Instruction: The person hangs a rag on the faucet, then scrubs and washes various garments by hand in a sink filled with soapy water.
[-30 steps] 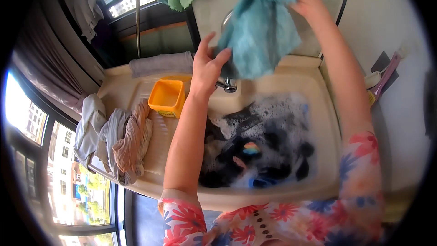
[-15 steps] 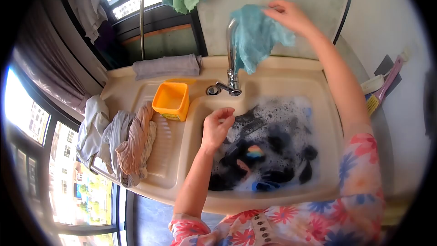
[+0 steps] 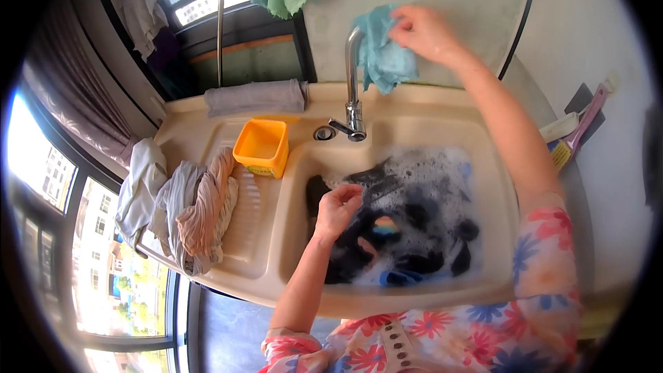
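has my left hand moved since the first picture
Yes. Against the tap, your left hand has come down, from up beside it to below its base in view, over the soapy water.

At upper center, the right hand touches a blue cloth behind the faucet; dark clothes soak in suds at lower center.

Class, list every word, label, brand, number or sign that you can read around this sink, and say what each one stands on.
No text can be read.
Yellow tub: dark marks on a label low on its side, too small and blurred to read.
Rainbow-coloured patch among the soaking clothes: no letters or numbers can be made out.
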